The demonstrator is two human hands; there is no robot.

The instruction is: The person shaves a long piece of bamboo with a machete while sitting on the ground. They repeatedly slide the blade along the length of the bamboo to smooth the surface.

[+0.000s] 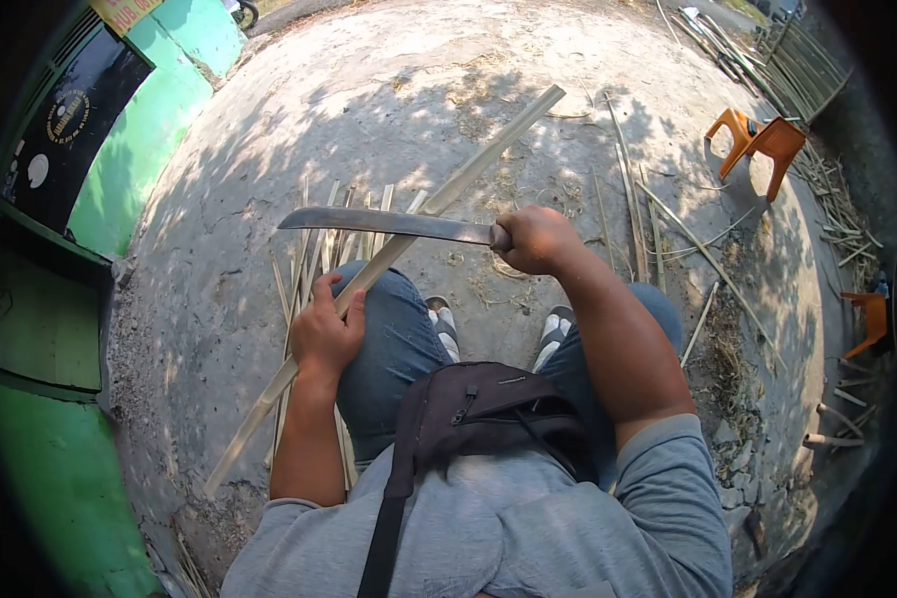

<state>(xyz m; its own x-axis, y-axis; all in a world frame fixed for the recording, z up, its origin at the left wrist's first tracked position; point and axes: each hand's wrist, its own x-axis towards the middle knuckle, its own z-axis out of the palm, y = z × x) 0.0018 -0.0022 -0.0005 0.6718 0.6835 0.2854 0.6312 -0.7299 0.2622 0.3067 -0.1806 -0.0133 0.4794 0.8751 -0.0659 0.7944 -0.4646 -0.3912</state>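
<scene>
My right hand (536,240) is wrapped round the handle of a machete (389,221), its long dark blade pointing left. The blade lies across a long pale bamboo strip (468,171) and overlaps it in this view. My left hand (328,327) grips that strip below the blade, near my left knee, with fingers and thumb around it. From the upper middle, the strip slants down past my left forearm to the lower left. Several more bamboo strips (307,249) lie on the ground beyond and beside my left leg.
Loose strips (710,261) are scattered over the concrete ground (299,120) to the right. An orange plastic stool (757,145) stands at the upper right, with another orange seat (864,324) below it. A green wall (120,169) runs along the left. A black bag (488,409) rests on my lap.
</scene>
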